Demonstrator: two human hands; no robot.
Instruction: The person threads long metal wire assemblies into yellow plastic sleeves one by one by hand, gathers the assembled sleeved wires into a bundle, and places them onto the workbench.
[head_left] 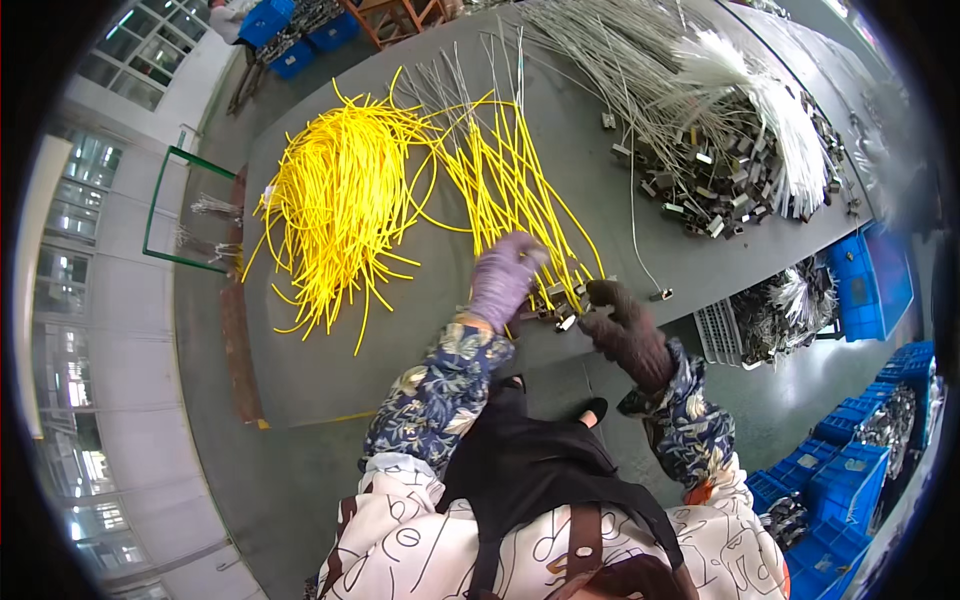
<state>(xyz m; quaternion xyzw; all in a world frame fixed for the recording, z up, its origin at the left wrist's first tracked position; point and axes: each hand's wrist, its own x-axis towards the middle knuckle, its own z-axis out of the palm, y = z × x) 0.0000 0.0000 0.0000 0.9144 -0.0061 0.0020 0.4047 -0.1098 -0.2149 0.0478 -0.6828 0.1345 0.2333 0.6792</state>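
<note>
My left hand (508,272), in a pale purple glove, lies over the lower part of a bundle of yellow sleeved wires (500,170), its fingers curled. What sits inside those fingers is hidden. My right hand (628,332), in a dark brown glove, is just to the right, thumb and fingers bent towards the bundle's near end. Anything between its fingertips is too small to make out. Small metal blocks (566,322) cluster at that end, between my hands. Left of the bundle lies a big heap of loose yellow tubes (340,200).
Thin grey wires with metal end blocks (715,175) pile up at the table's far right, beside white strands (770,110). One single wire (634,200) lies near my right hand. Blue crates (872,285) and a white basket (718,335) stand beyond the grey table's (300,385) right edge.
</note>
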